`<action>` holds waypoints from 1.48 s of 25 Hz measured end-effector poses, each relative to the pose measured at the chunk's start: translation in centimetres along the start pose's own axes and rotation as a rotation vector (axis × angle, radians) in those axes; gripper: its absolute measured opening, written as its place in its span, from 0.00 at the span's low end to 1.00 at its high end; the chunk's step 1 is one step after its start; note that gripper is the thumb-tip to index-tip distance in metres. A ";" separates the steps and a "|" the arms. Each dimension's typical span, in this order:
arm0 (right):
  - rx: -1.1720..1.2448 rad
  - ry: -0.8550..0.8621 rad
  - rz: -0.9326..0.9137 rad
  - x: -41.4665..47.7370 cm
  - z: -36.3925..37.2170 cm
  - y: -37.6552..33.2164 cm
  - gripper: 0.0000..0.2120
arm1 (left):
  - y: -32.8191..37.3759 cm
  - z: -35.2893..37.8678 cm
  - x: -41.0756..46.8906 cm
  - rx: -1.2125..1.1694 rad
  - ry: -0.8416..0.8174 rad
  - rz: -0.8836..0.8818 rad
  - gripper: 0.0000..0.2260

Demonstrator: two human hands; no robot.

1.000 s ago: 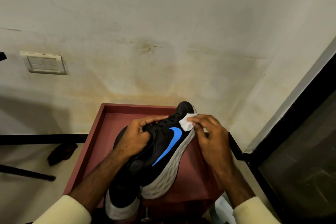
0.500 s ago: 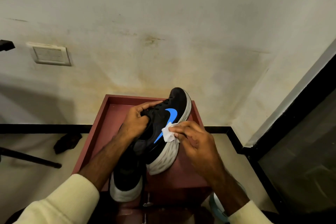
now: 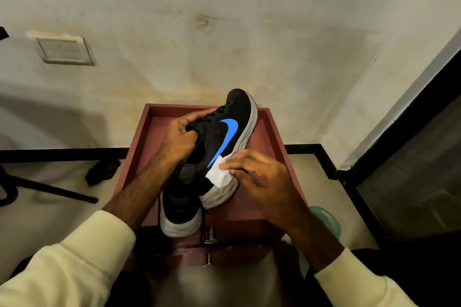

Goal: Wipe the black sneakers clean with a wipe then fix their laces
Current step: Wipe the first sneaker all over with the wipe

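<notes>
I look down on a reddish-brown wooden cabinet top with a raised rim (image 3: 149, 132) at the centre of the frame, pushed against a stained cream wall (image 3: 224, 20). A white switch plate (image 3: 65, 50) sits at upper left, a dark glass panel in a black frame (image 3: 411, 169) fills the right edge, and a black skirting strip (image 3: 62, 154) runs along the pale floor.

The black sneaker with a blue swoosh and thick white sole (image 3: 222, 142) is held above the cabinet top, its long axis running diagonally, toe toward the upper right, heel toward the lower left, swoosh side facing me. A second black sneaker with a white sole (image 3: 180, 214) lies beneath it at the cabinet's near edge, partly hidden.

My left hand (image 3: 180, 139) is curled around the collar and laces of the raised sneaker, fingers closed on it. My right hand (image 3: 259, 177) has fingers nearly straight and together, pressing a folded white wipe (image 3: 219, 174) against the shoe's side where upper meets sole.
</notes>
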State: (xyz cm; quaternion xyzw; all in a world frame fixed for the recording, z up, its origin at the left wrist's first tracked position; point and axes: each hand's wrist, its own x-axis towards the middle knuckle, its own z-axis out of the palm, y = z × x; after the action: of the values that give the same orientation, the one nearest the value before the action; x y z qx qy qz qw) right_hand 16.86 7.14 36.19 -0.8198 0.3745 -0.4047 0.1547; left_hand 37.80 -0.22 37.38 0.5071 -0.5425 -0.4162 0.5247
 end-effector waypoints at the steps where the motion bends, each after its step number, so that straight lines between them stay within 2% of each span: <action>1: -0.022 -0.006 -0.001 0.4 -0.4 0.6 0.10 | 0.0 0.1 -0.2 -0.003 -0.026 0.002 0.29; 5: -0.065 0.151 0.108 1.8 -1.9 2.7 0.10 | -0.5 0.9 -0.4 0.001 -0.071 0.008 0.27; 7: -0.028 0.071 0.076 0.8 -1.8 1.9 0.10 | -0.7 0.5 0.3 -0.033 -0.039 -0.009 0.24; 10: -0.029 -0.135 -0.073 -1.7 -1.5 0.1 0.12 | -1.3 -0.7 0.9 -0.055 -0.020 -0.036 0.20; 12: -0.075 -0.213 -0.169 -1.9 -1.5 0.0 0.14 | -1.7 -1.0 1.0 -0.050 -0.041 -0.040 0.20; 14: -0.133 -0.166 -0.200 -0.8 -1.7 1.0 0.14 | -1.9 -0.9 1.1 -0.040 -0.072 -0.043 0.20; 16: -0.172 -0.024 -0.093 0.4 -1.8 1.7 0.14 | -1.8 -1.0 1.2 -0.043 -0.126 -0.019 0.21; 18: -0.171 0.027 -0.062 0.9 -1.8 1.1 0.14 | -1.8 -1.2 1.5 -0.051 -0.143 0.020 0.21; 22: -0.132 -0.223 -0.346 -0.8 0.2 -1.1 0.12 | -2.5 -2.0 2.2 -0.068 -0.146 -0.007 0.19; 23: -0.161 -0.214 -0.355 -0.5 0.1 -0.6 0.13 | -2.7 -2.0 2.4 -0.064 -0.169 -0.007 0.20; 26: -0.243 0.014 -0.161 1.1 -1.4 1.8 0.13 | -2.7 -1.7 2.4 -0.088 -0.199 0.015 0.20; 27: -0.245 0.040 -0.131 1.0 -1.5 1.8 0.13 | -2.8 -1.6 2.4 -0.091 -0.201 0.033 0.19; 31: -0.237 -0.145 -0.345 -0.8 -0.1 0.1 0.12 | -2.8 -1.0 2.4 -0.103 -0.276 0.038 0.19; 32: -0.284 -0.136 -0.358 -0.3 -0.6 0.7 0.12 | -2.8 -0.9 2.3 -0.101 -0.300 0.041 0.20; 35: -0.475 0.104 -0.229 2.0 -3.4 2.9 0.16 | -2.3 -0.4 2.1 -0.108 -0.325 0.054 0.19; 37: -0.535 0.199 -0.120 2.8 -5.2 4.2 0.19 | -2.0 -0.3 1.7 -0.124 -0.348 0.054 0.21</action>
State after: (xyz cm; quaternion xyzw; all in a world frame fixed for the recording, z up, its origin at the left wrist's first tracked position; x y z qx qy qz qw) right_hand 11.84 2.49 38.69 -0.8083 0.4322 -0.3785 -0.1288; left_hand 38.46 -2.14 35.74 0.3795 -0.6119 -0.5160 0.4641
